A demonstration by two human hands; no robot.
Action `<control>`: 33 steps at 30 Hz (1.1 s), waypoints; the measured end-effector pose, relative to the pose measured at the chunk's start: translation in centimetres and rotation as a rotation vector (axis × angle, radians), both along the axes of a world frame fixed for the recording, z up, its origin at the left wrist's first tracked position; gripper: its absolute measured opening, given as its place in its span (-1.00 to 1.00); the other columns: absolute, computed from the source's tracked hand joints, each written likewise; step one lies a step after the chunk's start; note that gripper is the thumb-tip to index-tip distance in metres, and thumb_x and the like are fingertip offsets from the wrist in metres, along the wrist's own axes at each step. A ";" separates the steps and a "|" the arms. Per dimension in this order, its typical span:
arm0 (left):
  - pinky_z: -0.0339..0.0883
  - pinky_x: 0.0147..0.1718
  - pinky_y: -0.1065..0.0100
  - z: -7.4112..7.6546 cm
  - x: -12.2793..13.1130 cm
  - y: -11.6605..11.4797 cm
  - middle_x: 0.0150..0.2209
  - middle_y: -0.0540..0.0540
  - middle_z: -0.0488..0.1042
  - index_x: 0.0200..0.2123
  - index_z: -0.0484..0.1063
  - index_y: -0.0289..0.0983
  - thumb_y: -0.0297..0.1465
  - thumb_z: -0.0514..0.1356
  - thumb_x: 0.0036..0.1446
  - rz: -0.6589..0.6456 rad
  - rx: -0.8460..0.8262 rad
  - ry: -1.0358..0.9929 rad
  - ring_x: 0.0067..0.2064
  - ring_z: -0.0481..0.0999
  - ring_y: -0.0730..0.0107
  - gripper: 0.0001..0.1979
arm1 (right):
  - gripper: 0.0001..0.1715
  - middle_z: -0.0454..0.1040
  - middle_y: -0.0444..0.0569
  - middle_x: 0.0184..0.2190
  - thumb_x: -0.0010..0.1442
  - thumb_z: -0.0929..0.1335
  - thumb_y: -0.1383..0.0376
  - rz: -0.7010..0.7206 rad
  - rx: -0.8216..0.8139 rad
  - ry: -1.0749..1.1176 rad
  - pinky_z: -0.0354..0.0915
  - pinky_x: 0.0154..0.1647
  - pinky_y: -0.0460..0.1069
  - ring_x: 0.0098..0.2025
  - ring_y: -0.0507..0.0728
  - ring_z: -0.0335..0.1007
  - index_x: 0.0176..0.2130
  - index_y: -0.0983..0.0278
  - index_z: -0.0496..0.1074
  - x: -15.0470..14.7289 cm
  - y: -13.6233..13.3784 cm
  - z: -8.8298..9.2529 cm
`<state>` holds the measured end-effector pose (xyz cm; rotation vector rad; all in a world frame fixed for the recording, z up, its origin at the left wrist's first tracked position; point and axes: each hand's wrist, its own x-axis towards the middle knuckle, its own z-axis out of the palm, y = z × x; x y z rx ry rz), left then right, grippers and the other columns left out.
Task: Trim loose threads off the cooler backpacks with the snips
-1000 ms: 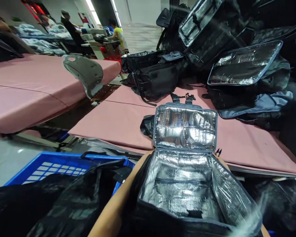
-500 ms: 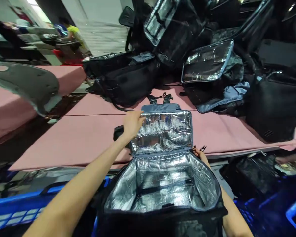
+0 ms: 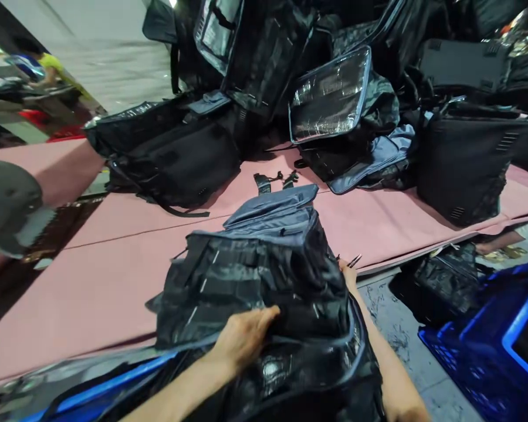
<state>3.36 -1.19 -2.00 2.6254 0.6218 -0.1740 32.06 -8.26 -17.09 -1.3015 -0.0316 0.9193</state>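
Observation:
A black insulated bag (image 3: pixel 330 384) with silver lining stands at the table's front edge, its lid (image 3: pixel 246 281) folded forward over most of the opening. My left hand (image 3: pixel 249 337) is closed on the lid near its front edge; its fingertips are partly hidden. At the bag's right rear side is my right hand (image 3: pixel 348 274), closed around what look like thread snips (image 3: pixel 354 261), with only their pointed tips showing. Behind the lid, a grey-blue pocket flap (image 3: pixel 273 205) stands partly raised, and two straps (image 3: pixel 264 183) lie on the pink tabletop (image 3: pixel 114 264).
More black bags (image 3: pixel 180 152) are piled along the back of the table, one with an open silver-lined lid (image 3: pixel 330 97). Blue crates (image 3: pixel 484 346) stand on the floor at right and lower left. A person in yellow (image 3: pixel 53 67) sits in the far left background.
My left hand has brought the lid forward and down, covering most of the silver interior. My right hand stays at the bag's right rear side. The view has shifted rightward.

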 end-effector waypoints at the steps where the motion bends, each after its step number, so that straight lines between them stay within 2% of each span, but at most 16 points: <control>1: 0.34 -0.21 0.40 -0.4 -0.8 -0.5 -0.17 -0.04 0.51 0.03 0.31 -0.09 -0.66 -0.01 -0.20 -0.010 -0.070 -0.028 -0.18 0.50 0.31 -0.33 | -0.64 0.34 0.02 -0.07 0.21 0.27 0.18 0.001 0.008 0.021 0.34 -0.16 0.08 -0.14 0.10 0.34 -0.03 0.31 0.30 -0.1 0.3 0.4; 4: 0.32 -0.12 0.38 0.3 -1.3 -0.4 -0.01 0.00 0.45 0.17 0.14 -0.06 -0.65 -0.02 -0.23 -0.049 -0.257 -0.083 -0.06 0.47 0.29 -0.19 | -0.66 0.37 -0.01 -0.15 0.22 0.27 0.18 0.003 0.034 0.065 0.36 -0.25 0.03 -0.22 0.06 0.36 -0.07 0.33 0.31 0.0 0.7 1.6; 6: 0.33 -0.11 0.36 1.3 -0.8 0.0 0.01 0.00 0.43 0.16 0.18 -0.08 -0.60 0.00 -0.15 -0.052 -0.362 -0.063 -0.06 0.48 0.26 -0.28 | -0.70 0.39 -0.07 -0.29 0.22 0.26 0.18 0.001 0.069 0.060 0.34 -0.39 -0.05 -0.37 -0.01 0.34 -0.15 0.35 0.33 0.0 0.4 2.6; 8: 0.33 -0.09 0.34 1.8 -0.5 0.1 0.02 0.00 0.41 0.11 0.26 -0.11 -0.57 0.01 -0.11 -0.037 -0.414 -0.027 -0.05 0.47 0.24 -0.35 | -0.71 0.32 -0.18 -0.52 0.21 0.26 0.16 -0.009 0.123 0.018 0.22 -0.57 -0.15 -0.58 -0.09 0.20 -0.31 0.37 0.34 -0.2 -0.3 4.1; 11: 0.31 -0.05 0.35 1.1 -1.2 0.1 -0.04 0.02 0.46 0.02 0.38 -0.12 -0.63 -0.02 -0.23 -0.003 -0.351 0.021 -0.02 0.46 0.24 -0.32 | -0.64 0.08 -0.30 -0.75 0.13 0.32 0.11 -0.021 0.225 -0.100 -0.01 -0.69 -0.17 -0.72 -0.13 -0.08 -0.52 0.33 0.28 -1.5 -2.6 7.1; 12: 0.31 -0.05 0.36 0.9 -1.6 0.2 -0.06 0.03 0.47 -0.01 0.40 -0.11 -0.65 -0.03 -0.27 0.008 -0.296 0.019 -0.02 0.46 0.26 -0.30 | -0.64 0.09 -0.30 -0.76 0.09 0.35 0.11 -0.020 0.255 -0.143 -0.02 -0.68 -0.17 -0.72 -0.13 -0.10 -0.53 0.32 0.27 -2.2 -3.6 8.3; 15: 0.35 -0.14 0.41 0.8 -2.7 0.3 -0.09 0.04 0.50 0.03 0.35 -0.04 -0.66 -0.05 -0.27 0.038 -0.096 -0.012 -0.10 0.50 0.31 -0.25 | -0.67 0.29 -0.21 -0.64 0.06 0.37 0.13 0.013 0.318 -0.254 -0.05 -0.67 -0.15 -0.69 -0.13 -0.08 -0.53 0.31 0.29 -4.6 -7.2 12.6; 16: 0.37 -0.19 0.41 1.2 -2.7 0.4 -0.11 0.03 0.51 0.06 0.31 -0.01 -0.66 -0.04 -0.23 0.046 -0.030 0.005 -0.15 0.52 0.32 -0.25 | -0.70 0.33 -0.18 -0.60 0.08 0.35 0.14 0.069 0.342 -0.323 -0.04 -0.67 -0.14 -0.69 -0.12 -0.04 -0.52 0.30 0.29 -5.4 -8.4 14.1; 18: 0.38 -0.29 0.40 2.0 -2.3 0.2 -0.18 0.01 0.53 0.09 0.26 0.04 -0.63 -0.03 -0.16 0.078 0.090 0.100 -0.25 0.54 0.31 -0.28 | -0.77 0.38 -0.13 -0.54 0.16 0.27 0.21 0.277 0.399 -0.559 0.07 -0.60 -0.13 -0.63 -0.07 0.12 -0.48 0.27 0.30 -7.2 -10.7 16.9; 21: 0.36 -0.32 0.36 3.0 -0.9 -0.7 -0.23 -0.02 0.52 0.09 0.25 0.07 -0.60 -0.01 -0.09 0.128 0.218 0.253 -0.31 0.54 0.27 -0.33 | -0.85 0.41 -0.11 -0.49 0.16 0.20 0.33 0.606 0.422 -0.904 0.18 -0.45 -0.12 -0.47 -0.01 0.30 -0.39 0.24 0.32 -10.1 -13.1 19.8; 24: 0.33 -0.30 0.33 3.2 0.7 -2.2 -0.18 -0.09 0.49 0.07 0.30 0.01 -0.59 -0.01 -0.06 0.150 0.278 0.289 -0.26 0.53 0.23 -0.38 | -0.81 0.41 -0.15 -0.44 0.00 0.20 0.42 0.804 0.324 -1.133 0.17 -0.44 -0.16 -0.46 -0.03 0.30 -0.33 0.24 0.30 -13.3 -13.3 20.6; 26: 0.30 -0.32 0.33 3.4 1.4 -3.2 -0.16 -0.12 0.48 0.06 0.32 -0.03 -0.57 0.00 -0.03 0.184 0.286 0.278 -0.26 0.52 0.21 -0.43 | -0.71 0.41 -0.13 -0.41 -0.08 0.20 0.49 0.818 0.140 -1.302 0.16 -0.40 -0.14 -0.44 -0.02 0.30 -0.31 0.26 0.30 -14.9 -12.3 20.5; 28: 0.28 -0.35 0.37 3.8 1.6 -4.2 -0.20 -0.11 0.47 0.07 0.30 -0.02 -0.52 0.02 0.01 0.196 0.263 0.254 -0.28 0.51 0.24 -0.46 | -0.69 0.42 -0.09 -0.40 -0.09 0.18 0.53 0.788 -0.009 -1.403 0.15 -0.39 -0.11 -0.43 0.02 0.31 -0.31 0.28 0.31 -15.6 -11.2 20.5; 29: 0.26 -0.36 0.39 4.1 1.6 -4.6 -0.24 -0.09 0.47 0.09 0.27 0.00 -0.50 0.04 0.02 0.190 0.256 0.234 -0.29 0.50 0.27 -0.46 | -0.70 0.42 -0.08 -0.41 -0.07 0.18 0.53 0.765 -0.014 -1.403 0.15 -0.39 -0.11 -0.42 0.03 0.31 -0.32 0.29 0.31 -15.6 -10.9 20.5; 31: 0.24 -0.36 0.43 4.6 1.3 -5.3 -0.28 -0.06 0.44 0.11 0.22 0.04 -0.52 0.06 0.00 0.180 0.275 0.169 -0.26 0.47 0.30 -0.41 | -0.75 0.41 -0.10 -0.46 -0.01 0.16 0.51 0.670 0.063 -1.287 0.15 -0.41 -0.12 -0.43 0.03 0.31 -0.37 0.28 0.32 -15.2 -10.5 20.8; 33: 0.22 -0.35 0.43 4.7 1.1 -5.8 -0.28 -0.06 0.42 0.11 0.23 0.04 -0.58 0.05 -0.03 0.204 0.306 0.084 -0.22 0.44 0.30 -0.37 | -0.78 0.39 -0.14 -0.50 0.06 0.16 0.47 0.490 0.116 -1.129 0.16 -0.42 -0.14 -0.45 0.01 0.30 -0.41 0.26 0.32 -14.8 -10.4 20.8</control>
